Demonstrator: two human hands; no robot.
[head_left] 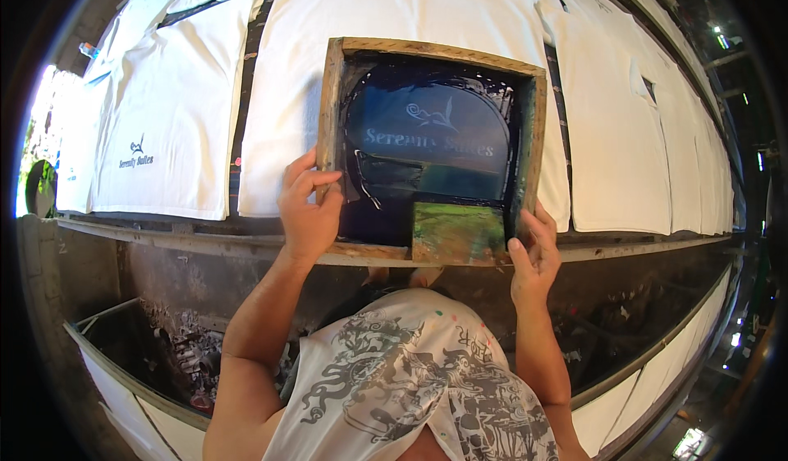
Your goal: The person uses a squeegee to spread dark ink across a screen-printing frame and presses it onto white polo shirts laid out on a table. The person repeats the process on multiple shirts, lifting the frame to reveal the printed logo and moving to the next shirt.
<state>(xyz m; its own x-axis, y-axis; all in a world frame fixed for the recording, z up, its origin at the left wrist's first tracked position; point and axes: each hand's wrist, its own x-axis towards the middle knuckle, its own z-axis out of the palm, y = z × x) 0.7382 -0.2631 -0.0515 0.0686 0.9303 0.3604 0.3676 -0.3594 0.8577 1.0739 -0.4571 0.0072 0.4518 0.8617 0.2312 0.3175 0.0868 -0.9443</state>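
Note:
A wooden-framed printing screen (432,45) with dark blue, ink-smeared mesh and a faint figure-and-lettering design sits over a white shirt (287,5) laid on a long board. My left hand (312,202) grips the frame's lower left side, fingers curled onto the wood. My right hand (533,252) grips the lower right side of the frame. A greenish, paint-stained rectangular piece (460,233) lies in the screen's lower right part, close to my right hand. The shirt under the screen is largely hidden by it.
White shirts (172,67) (616,116) lie along the board on both sides, the left one printed with a small dark design. The board's wooden edge (176,229) runs in front of me. Below, behind me, are another rack (139,403) and scattered debris (197,354). A concrete wall (41,280) stands left.

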